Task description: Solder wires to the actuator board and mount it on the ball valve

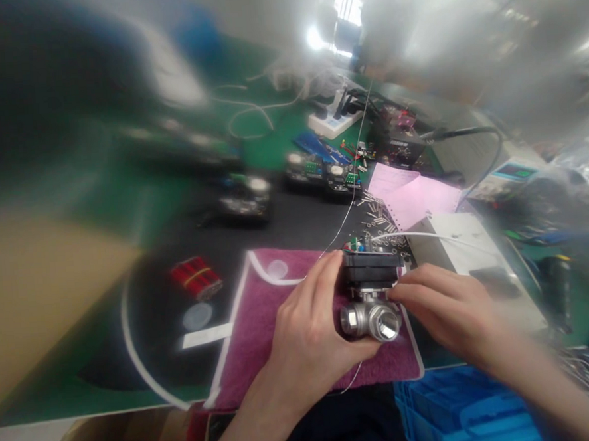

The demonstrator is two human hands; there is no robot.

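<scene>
A motorized ball valve [372, 269] stands over a purple towel [251, 329], its black actuator housing on top and its shiny metal body [363, 319] below. One threaded port faces me. My left hand [309, 333] is closed around the valve's left side, with the thumb under the metal body and the fingers against the housing. On the other side, the closed fingertips of my right hand [447, 307] touch the valve near the joint between housing and body. Green and blue electronic parts [356, 245] show at the top of the actuator, where a white cable [432, 235] runs off right.
Small metal pins and rings [381, 218] lie scattered behind the valve, near pink papers [417, 196]. Several circuit-board units [342, 179] stand farther back. A red banded bundle [197, 278] lies left, a white power strip [334, 121] at the back, blue crates [460, 403] below right.
</scene>
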